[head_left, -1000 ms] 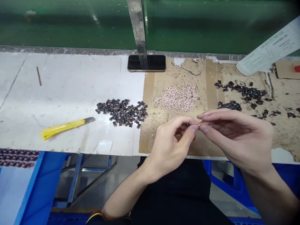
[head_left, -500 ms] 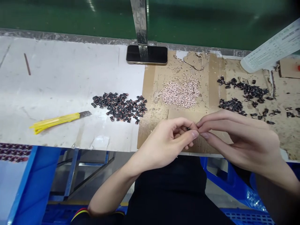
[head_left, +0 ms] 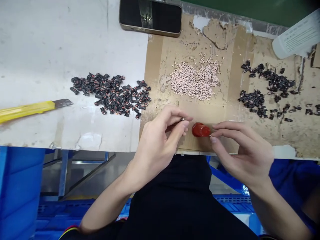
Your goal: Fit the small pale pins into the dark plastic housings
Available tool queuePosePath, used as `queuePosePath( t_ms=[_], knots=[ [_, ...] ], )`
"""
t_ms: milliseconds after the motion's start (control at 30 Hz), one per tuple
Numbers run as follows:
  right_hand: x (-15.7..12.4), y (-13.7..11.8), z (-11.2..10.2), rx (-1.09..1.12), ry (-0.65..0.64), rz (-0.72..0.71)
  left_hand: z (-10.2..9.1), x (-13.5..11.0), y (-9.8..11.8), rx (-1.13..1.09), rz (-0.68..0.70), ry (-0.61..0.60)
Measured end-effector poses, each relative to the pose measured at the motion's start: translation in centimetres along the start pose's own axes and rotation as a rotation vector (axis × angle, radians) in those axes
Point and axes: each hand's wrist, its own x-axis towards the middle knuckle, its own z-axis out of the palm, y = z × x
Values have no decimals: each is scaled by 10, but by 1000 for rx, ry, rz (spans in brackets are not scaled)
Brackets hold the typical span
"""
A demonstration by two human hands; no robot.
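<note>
My left hand (head_left: 160, 140) is pinched on a tiny dark part (head_left: 182, 119) between thumb and forefinger, above the cardboard sheet (head_left: 160, 60) at the bench's front edge. My right hand (head_left: 240, 153) is closed in a pinch; its fingertips touch the right end of a small red object (head_left: 200, 130) lying on the cardboard between my hands. Whether they grip it is unclear. Behind the hands lies a heap of pale pink small parts (head_left: 195, 80). A heap of dark parts (head_left: 112, 95) is to the left, and more dark parts (head_left: 267, 88) are to the right.
A yellow utility knife (head_left: 27, 109) lies at the left on the white bench top (head_left: 50, 40). A phone (head_left: 150, 17) lies at the back edge. A white rolled sheet (head_left: 297, 35) is at the back right. Blue crates (head_left: 20, 190) stand under the bench.
My hands have drawn apart; the left keeps the tiny part, the right has moved to a red object, previously hidden between them. The view has tilted down and nearer to the bench.
</note>
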Motion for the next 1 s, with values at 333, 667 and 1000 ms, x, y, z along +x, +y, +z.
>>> queuePosePath(
  t_ms=[333, 667, 1000],
  knots=[
    [9, -2, 3, -122, 6, -195, 1, -1, 8, 89, 117, 104],
    [9, -19, -1, 721, 73, 385, 23, 3, 7, -560, -302, -153],
    [12, -30, -2, 637, 79, 364, 28, 3, 14, -697, -392, -163]
  ],
)
